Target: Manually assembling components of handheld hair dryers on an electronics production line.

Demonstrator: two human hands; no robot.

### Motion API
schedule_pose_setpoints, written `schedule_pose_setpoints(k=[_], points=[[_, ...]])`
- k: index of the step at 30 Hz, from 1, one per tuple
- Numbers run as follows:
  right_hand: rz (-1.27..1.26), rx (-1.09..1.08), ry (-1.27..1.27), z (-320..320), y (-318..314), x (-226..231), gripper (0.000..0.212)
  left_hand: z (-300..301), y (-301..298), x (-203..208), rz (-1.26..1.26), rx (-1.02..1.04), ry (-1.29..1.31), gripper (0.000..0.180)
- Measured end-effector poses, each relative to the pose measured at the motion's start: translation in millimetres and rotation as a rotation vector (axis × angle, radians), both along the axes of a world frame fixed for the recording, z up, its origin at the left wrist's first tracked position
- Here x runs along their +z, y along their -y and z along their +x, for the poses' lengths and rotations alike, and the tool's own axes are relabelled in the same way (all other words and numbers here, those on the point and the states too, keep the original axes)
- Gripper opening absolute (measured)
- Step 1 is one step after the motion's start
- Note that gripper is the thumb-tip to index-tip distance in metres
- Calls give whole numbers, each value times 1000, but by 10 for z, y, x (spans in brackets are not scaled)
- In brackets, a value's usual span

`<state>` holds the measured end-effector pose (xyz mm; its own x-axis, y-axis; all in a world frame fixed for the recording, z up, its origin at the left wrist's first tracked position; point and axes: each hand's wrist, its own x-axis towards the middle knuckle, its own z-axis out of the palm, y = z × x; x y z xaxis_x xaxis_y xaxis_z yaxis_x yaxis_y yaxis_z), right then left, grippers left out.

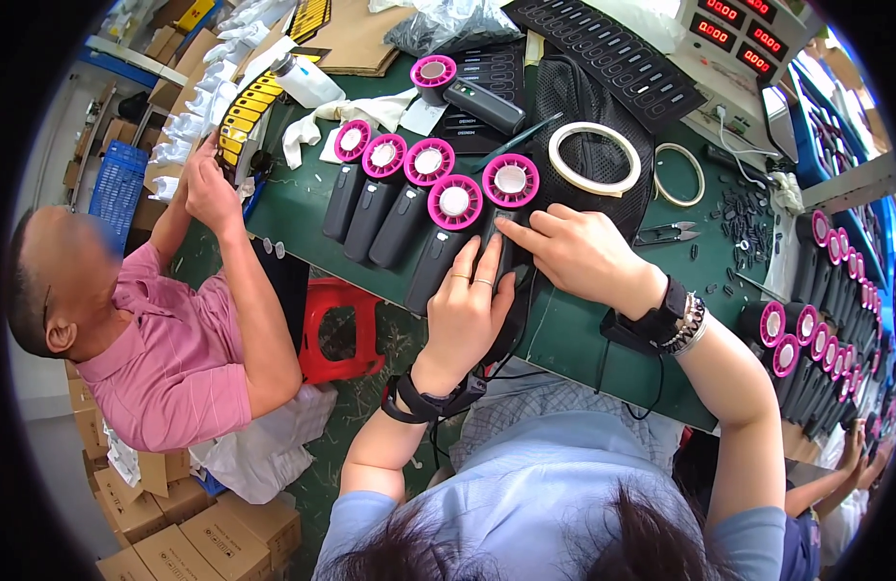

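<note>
A dark handheld fan with a magenta ring head (511,180) lies on the green table in front of me. My left hand (465,315) is closed about its handle, two ringed fingers along one side and the thumb at the other. My right hand (586,254) reaches in from the right, its index fingertip pressed on the same handle and its other fingers bent; its thumb is hidden. Close on the left lies another fan (455,201), its handle (434,266) beside my left fingers. Three more fans, one with its head here (429,162), lie in a row farther left.
A cream tape roll (594,158) rests on black mesh fabric (574,92); snips (669,232) lie to its right. Black label sheets (613,53) and one standing fan (433,73) are behind. Many fans fill the right side. A co-worker (167,358) sits left, near a red stool (341,329).
</note>
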<state>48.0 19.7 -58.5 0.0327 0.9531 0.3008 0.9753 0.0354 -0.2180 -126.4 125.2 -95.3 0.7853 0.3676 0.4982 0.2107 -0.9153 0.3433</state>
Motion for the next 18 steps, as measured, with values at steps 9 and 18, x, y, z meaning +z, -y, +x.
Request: schedule_pose_setpoints(k=[9,18], points=[[40,-17,-86,19,20,14,52,3,6,16,16,1,-24,47],[227,-89,-209,23,298,265,46,11,-2,-33,21,1,7,46]])
